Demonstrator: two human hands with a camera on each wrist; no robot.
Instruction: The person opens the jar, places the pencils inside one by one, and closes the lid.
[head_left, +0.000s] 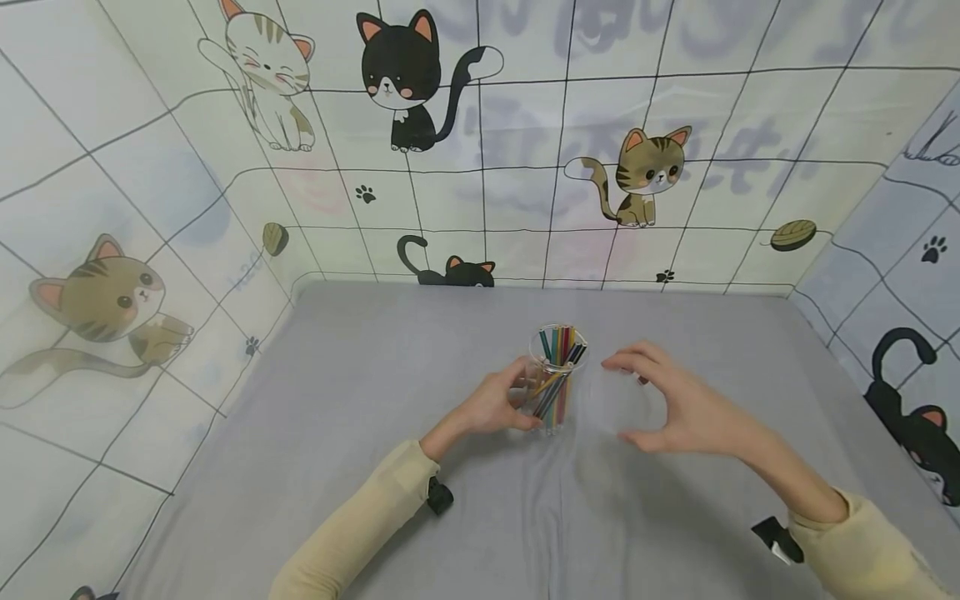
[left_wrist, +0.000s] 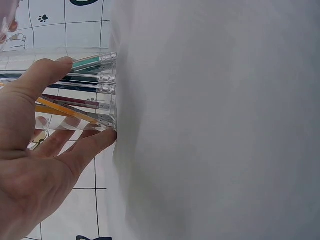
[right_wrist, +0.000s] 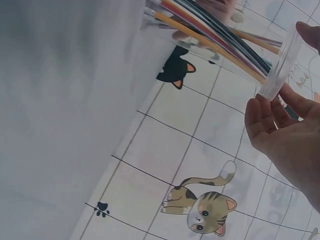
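A clear jar (head_left: pixel 528 383) stands on the grey cloth, filled with slim coloured pencil-like sticks (head_left: pixel 557 387) in teal, red, yellow and dark tones. My left hand (head_left: pixel 491 402) grips the jar low on its left side. In the left wrist view the thumb lies across the wall of the jar (left_wrist: pixel 85 51), the other fingers beneath, one fingertip close to the base. To the right of the jar, my right hand (head_left: pixel 686 408) is curved in a C. Its thumb and fingertips pinch a clear round lid (right_wrist: pixel 281 65), seen edge-on in the right wrist view and barely visible from the head.
Grey cloth (head_left: pixel 360 350) covers the table. White grid-patterned sheets with cartoon cats (head_left: pixel 408 75) hang behind and at both sides. Dark straps with small devices (head_left: pixel 440 497) sit at both wrists, below light yellow sleeves (head_left: pixel 360 525).
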